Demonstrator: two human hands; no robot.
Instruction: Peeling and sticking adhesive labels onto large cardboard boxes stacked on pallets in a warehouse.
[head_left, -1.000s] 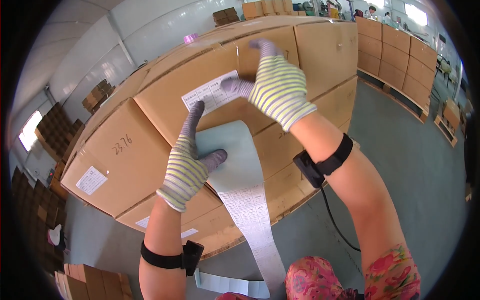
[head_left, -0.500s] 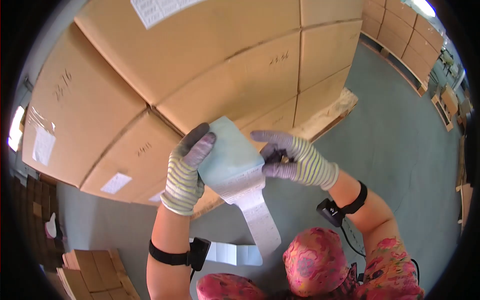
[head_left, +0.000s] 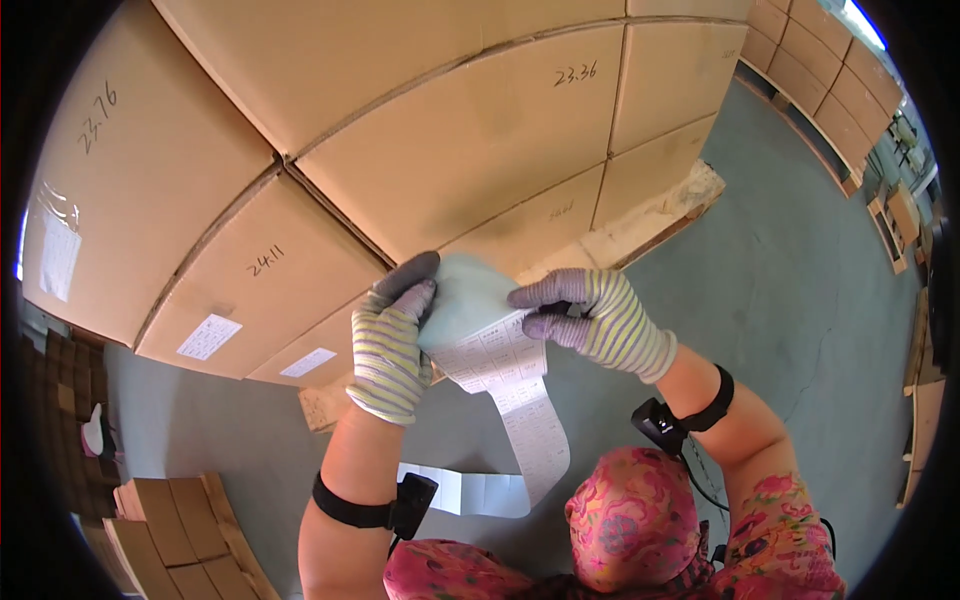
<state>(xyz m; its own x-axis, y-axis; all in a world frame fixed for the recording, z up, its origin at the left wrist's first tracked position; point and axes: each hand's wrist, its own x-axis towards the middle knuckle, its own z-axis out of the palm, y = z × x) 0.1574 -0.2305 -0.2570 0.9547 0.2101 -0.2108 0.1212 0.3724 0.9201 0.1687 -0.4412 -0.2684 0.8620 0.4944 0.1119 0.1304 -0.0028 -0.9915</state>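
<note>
Both gloved hands on the label strip (head_left: 500, 370) rn, just in front of the box stack (head_left: 420, 150). Left hand (head_left: 388, 345) pinching its top edge, right hand (head_left: 590, 320) peeling at it. Couple boxes w/ white labels already, lots of strip left dangling.

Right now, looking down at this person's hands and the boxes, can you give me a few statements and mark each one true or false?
1. Both hands wear striped gloves: left hand, right hand. True.
2. The hands hold a label strip. True.
3. The strip is rolled up tight. False: its tail hangs down loose.
4. The cardboard boxes are blue plastic. False: brown cardboard.
5. The boxes sit on a wooden pallet. True.
</note>
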